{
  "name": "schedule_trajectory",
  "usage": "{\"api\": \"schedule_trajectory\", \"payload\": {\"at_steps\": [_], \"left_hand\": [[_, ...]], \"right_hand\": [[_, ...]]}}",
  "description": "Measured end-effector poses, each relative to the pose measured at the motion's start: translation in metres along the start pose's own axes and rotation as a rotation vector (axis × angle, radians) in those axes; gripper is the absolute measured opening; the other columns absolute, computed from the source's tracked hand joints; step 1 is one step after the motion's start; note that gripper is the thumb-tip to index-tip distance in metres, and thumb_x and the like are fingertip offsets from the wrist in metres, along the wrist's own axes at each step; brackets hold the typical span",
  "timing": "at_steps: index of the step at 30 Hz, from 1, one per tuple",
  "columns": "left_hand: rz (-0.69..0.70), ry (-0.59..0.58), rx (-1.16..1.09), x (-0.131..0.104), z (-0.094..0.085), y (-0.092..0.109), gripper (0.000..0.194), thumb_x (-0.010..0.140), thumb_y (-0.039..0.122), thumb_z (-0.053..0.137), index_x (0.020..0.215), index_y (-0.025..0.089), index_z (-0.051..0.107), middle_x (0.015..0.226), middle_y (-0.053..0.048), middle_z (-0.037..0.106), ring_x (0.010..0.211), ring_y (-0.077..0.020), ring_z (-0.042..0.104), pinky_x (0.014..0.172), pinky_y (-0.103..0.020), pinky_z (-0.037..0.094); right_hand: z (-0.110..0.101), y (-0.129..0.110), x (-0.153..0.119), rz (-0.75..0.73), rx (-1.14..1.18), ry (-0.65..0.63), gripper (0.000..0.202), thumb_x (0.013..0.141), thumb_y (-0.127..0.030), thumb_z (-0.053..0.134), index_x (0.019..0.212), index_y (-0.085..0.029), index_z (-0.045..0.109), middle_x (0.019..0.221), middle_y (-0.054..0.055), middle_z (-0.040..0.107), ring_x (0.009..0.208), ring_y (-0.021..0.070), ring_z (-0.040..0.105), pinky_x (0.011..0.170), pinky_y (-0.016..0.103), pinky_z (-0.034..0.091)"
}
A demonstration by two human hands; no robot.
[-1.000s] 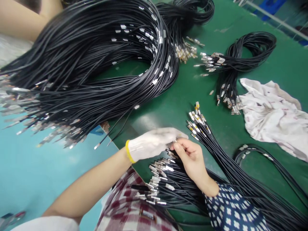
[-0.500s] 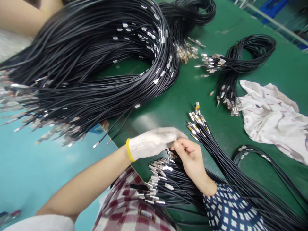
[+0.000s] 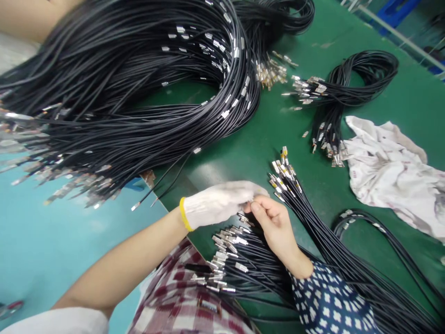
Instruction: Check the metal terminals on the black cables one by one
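View's shifted a bit vs ~1 sec ago: gloved L hand (image 3: 222, 204) & bare R hand (image 3: 273, 222) both slightly further L & up in frame. Big cable bundle (image 3: 104, 41): ends at lower L also higher & further L; other person's forearm (image 3: 38, 16), top L, cropped more. Cloth (image 3: 392, 171) a touch further L; small white item (image 3: 442, 260), unclear what, now shows at R edge. Red item (image 3: 14, 305) on floor nearer L edge.

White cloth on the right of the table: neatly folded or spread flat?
Neither: the white cloth lies crumpled on the green table, with uneven wrinkles across it and a ragged outline.
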State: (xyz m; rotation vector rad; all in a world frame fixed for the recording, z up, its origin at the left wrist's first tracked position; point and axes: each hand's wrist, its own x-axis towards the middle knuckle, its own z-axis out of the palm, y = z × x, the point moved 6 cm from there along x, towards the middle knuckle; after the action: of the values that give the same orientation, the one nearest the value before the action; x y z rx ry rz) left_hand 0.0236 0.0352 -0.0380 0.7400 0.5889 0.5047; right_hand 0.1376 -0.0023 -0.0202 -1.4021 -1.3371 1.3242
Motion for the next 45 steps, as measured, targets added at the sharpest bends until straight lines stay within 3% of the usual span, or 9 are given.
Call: {"api": "schedule_trajectory", "payload": {"at_steps": [11, 20, 24, 27, 30, 33, 35, 39, 45], "left_hand": [[0.021, -0.012, 0.018, 0.001, 0.001, 0.001, 0.028, 0.082, 0.044, 0.072, 0.098, 0.022, 0.074, 0.088, -0.008, 0.067, 0.078, -0.0193, 0.059, 0.076, -0.034, 0.052], [0.024, -0.027, -0.026, 0.004, -0.001, -0.002, 0.035, 0.080, 0.045, 0.074, 0.103, 0.019, 0.074, 0.099, -0.010, 0.071, 0.083, -0.0194, 0.062, 0.080, -0.033, 0.053], [0.041, -0.027, 0.040, -0.002, -0.002, 0.002, 0.034, 0.084, 0.041, 0.071, 0.108, 0.017, 0.073, 0.112, -0.012, 0.072, 0.104, -0.0259, 0.066, 0.094, -0.037, 0.053], [0.122, 0.089, 0.284, -0.012, -0.004, 0.010, 0.030, 0.093, 0.038, 0.058, 0.114, 0.019, 0.070, 0.123, -0.010, 0.070, 0.115, -0.0262, 0.064, 0.103, -0.040, 0.050], [0.306, 0.218, 0.899, -0.022, 0.007, 0.019, 0.028, 0.100, 0.030, 0.046, 0.116, 0.022, 0.068, 0.128, -0.005, 0.067, 0.122, -0.0217, 0.059, 0.112, -0.039, 0.042], [0.465, 0.085, 1.487, -0.027, 0.039, 0.009, 0.026, 0.099, 0.019, 0.046, 0.116, 0.020, 0.066, 0.127, -0.005, 0.066, 0.124, -0.0235, 0.055, 0.110, -0.042, 0.040], [0.448, -0.057, 1.740, -0.030, 0.054, -0.004, 0.024, 0.095, 0.012, 0.048, 0.110, 0.020, 0.066, 0.114, -0.005, 0.069, 0.111, -0.0249, 0.059, 0.097, -0.043, 0.045], [0.374, -0.230, 1.928, -0.040, 0.067, -0.017, 0.014, 0.093, 0.014, 0.052, 0.095, 0.020, 0.065, 0.088, -0.002, 0.066, 0.081, -0.0232, 0.058, 0.074, -0.040, 0.044], [0.416, -0.142, 1.970, -0.046, 0.062, -0.015, 0.020, 0.099, 0.019, 0.046, 0.094, 0.022, 0.064, 0.089, 0.000, 0.066, 0.083, -0.0216, 0.058, 0.077, -0.040, 0.040]], "right_hand": [[-0.001, 0.002, -0.002, 0.000, -0.010, 0.033, 0.035, 0.094, -0.046, 0.059, 0.072, -0.020, 0.066, 0.067, 0.002, 0.062, 0.063, 0.0170, 0.052, 0.058, 0.028, 0.040], [0.000, 0.001, 0.002, -0.061, -0.062, 0.003, 0.039, 0.098, -0.046, 0.055, 0.073, -0.019, 0.065, 0.065, 0.000, 0.061, 0.061, 0.0152, 0.053, 0.058, 0.027, 0.042], [0.009, -0.014, -0.010, -0.213, -0.278, -0.084, 0.034, 0.105, -0.034, 0.043, 0.092, -0.018, 0.071, 0.082, 0.005, 0.072, 0.075, 0.0187, 0.065, 0.070, 0.031, 0.052], [0.005, -0.029, -0.030, -0.398, -0.680, -0.151, 0.029, 0.104, -0.028, 0.048, 0.123, -0.017, 0.066, 0.112, 0.011, 0.074, 0.098, 0.0256, 0.067, 0.087, 0.041, 0.053], [-0.034, -0.032, -0.042, -0.441, -0.912, 0.048, 0.022, 0.102, -0.025, 0.053, 0.115, -0.017, 0.069, 0.111, 0.010, 0.074, 0.101, 0.0249, 0.068, 0.091, 0.040, 0.053], [-0.082, -0.021, -0.044, -0.310, -1.174, 0.304, 0.014, 0.099, -0.024, 0.057, 0.102, -0.017, 0.070, 0.102, 0.009, 0.073, 0.092, 0.0259, 0.068, 0.079, 0.038, 0.054], [-0.099, -0.013, -0.043, -0.247, -1.275, 0.359, 0.014, 0.097, -0.028, 0.062, 0.103, -0.017, 0.068, 0.099, 0.008, 0.072, 0.089, 0.0267, 0.067, 0.071, 0.036, 0.052], [-0.101, -0.009, -0.042, -0.254, -1.313, 0.357, 0.010, 0.095, -0.029, 0.066, 0.098, -0.020, 0.068, 0.094, 0.005, 0.071, 0.088, 0.0241, 0.067, 0.070, 0.033, 0.048], [-0.093, -0.012, -0.051, -0.188, -1.508, 0.317, 0.017, 0.088, -0.029, 0.076, 0.096, -0.018, 0.068, 0.093, 0.005, 0.070, 0.080, 0.0238, 0.064, 0.065, 0.034, 0.039]]}}
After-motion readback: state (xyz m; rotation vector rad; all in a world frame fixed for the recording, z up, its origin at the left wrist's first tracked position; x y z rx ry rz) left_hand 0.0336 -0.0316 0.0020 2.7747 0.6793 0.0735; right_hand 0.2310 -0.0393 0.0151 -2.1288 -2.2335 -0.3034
